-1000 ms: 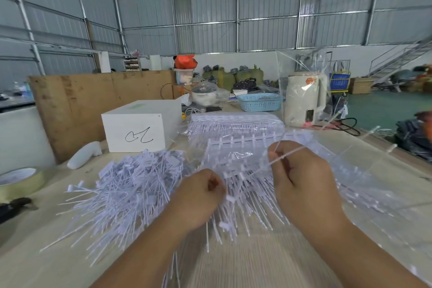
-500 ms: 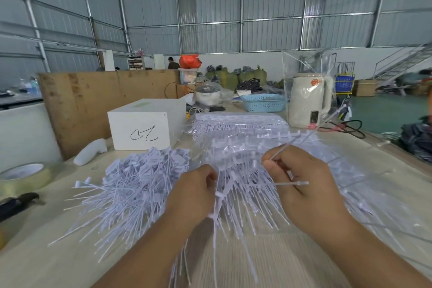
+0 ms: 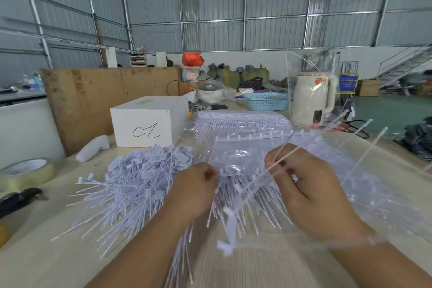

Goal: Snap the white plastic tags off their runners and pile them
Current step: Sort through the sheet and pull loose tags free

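Both hands work over one pale wooden table (image 3: 35,252): the left hand (image 3: 195,190) grips a white plastic runner of tags (image 3: 236,196), the right hand (image 3: 306,184) pinches thin white tag stems (image 3: 284,156). One pile of loose white tags (image 3: 133,184) lies just left; their number is uncountable.

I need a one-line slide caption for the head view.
Both hands snap white tags off runners beside the pile.

White plastic tags (image 3: 131,184) — matt; wrapping film (image 3: 236,154) glossy; table (image 3: 35,252) smooth wood.
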A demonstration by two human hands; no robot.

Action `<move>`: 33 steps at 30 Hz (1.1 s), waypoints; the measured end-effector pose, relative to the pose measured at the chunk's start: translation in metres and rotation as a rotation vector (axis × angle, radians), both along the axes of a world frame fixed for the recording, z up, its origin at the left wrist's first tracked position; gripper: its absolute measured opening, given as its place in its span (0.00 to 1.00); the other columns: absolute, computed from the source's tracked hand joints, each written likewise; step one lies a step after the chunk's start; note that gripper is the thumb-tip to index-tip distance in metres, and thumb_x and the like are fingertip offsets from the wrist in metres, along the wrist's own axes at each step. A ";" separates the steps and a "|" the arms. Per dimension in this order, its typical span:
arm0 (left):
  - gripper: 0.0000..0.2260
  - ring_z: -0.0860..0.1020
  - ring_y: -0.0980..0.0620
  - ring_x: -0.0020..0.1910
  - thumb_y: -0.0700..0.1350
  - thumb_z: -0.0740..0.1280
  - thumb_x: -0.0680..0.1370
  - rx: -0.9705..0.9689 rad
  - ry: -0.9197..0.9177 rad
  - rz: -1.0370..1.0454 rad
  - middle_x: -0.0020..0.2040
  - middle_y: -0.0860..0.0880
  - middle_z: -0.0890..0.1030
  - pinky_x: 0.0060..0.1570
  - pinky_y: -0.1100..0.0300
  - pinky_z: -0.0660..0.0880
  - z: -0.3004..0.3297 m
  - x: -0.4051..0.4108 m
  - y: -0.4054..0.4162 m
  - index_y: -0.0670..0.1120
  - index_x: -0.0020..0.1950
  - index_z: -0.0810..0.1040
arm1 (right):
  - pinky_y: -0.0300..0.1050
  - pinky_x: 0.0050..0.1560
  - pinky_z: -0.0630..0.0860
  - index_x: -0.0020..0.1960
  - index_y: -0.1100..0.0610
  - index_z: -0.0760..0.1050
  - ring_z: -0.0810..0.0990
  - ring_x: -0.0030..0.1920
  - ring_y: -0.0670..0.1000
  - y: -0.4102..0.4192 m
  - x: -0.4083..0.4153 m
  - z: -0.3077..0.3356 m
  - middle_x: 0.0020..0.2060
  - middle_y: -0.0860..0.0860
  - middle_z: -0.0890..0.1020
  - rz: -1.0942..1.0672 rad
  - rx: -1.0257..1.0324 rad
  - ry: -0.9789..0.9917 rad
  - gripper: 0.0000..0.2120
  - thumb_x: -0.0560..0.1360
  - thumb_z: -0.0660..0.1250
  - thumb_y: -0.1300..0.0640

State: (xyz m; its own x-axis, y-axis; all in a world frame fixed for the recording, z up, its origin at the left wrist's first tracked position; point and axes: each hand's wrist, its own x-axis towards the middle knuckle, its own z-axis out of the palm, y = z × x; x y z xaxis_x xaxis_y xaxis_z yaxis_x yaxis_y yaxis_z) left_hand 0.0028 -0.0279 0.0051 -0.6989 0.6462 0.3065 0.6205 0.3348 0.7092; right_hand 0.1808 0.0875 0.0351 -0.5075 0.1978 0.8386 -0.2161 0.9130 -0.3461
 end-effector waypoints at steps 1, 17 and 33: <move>0.04 0.80 0.55 0.43 0.44 0.64 0.79 -0.028 0.018 -0.018 0.45 0.56 0.81 0.38 0.66 0.73 0.001 0.000 0.000 0.52 0.48 0.78 | 0.37 0.40 0.72 0.42 0.55 0.75 0.76 0.38 0.47 0.001 0.001 0.000 0.37 0.47 0.76 -0.016 -0.031 0.054 0.07 0.78 0.62 0.62; 0.07 0.80 0.48 0.46 0.48 0.61 0.76 -0.432 0.415 0.064 0.45 0.51 0.79 0.42 0.55 0.78 0.004 0.028 0.001 0.50 0.54 0.74 | 0.39 0.34 0.65 0.40 0.56 0.70 0.71 0.33 0.46 0.005 0.003 0.004 0.30 0.47 0.72 -0.317 -0.093 0.111 0.10 0.80 0.58 0.57; 0.16 0.75 0.54 0.37 0.68 0.62 0.70 -0.040 -0.119 -0.535 0.35 0.54 0.77 0.43 0.57 0.71 0.012 0.044 0.004 0.57 0.37 0.78 | 0.52 0.37 0.76 0.43 0.52 0.76 0.78 0.33 0.48 0.004 -0.004 -0.011 0.31 0.48 0.79 -0.159 -0.065 -0.416 0.06 0.77 0.61 0.58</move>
